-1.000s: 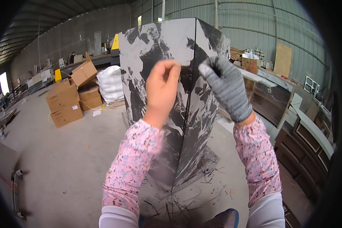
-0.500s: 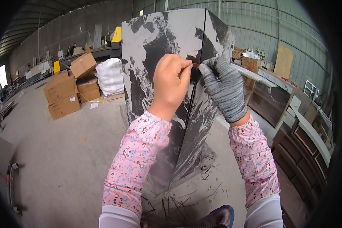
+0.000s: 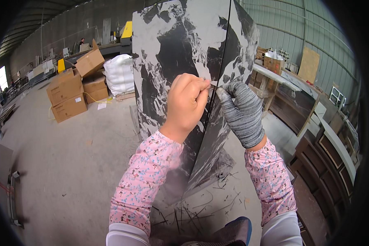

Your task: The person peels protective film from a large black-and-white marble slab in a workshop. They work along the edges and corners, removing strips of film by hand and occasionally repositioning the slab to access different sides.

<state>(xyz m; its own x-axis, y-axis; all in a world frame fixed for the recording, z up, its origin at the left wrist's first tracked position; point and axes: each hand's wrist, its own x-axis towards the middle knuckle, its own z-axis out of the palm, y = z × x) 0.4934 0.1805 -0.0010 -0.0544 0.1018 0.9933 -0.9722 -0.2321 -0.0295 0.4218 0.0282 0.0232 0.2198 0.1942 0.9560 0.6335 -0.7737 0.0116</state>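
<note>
We pinch what looks like a thin strip point(image 3: 212, 87) between bare left hand point(image 3: 185, 101) and gloved right hand point(image 3: 242, 112); the patterned block point(image 3: 174, 53) stands just beyond, its upright seam point(image 3: 225, 45) between them, neither clearly nearer.

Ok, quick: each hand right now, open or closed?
Left hand: bare, closed in a pinch; anything held is too small to identify.
Right hand: gloved, closed in a pinch; whether it holds anything can't be told.
</note>
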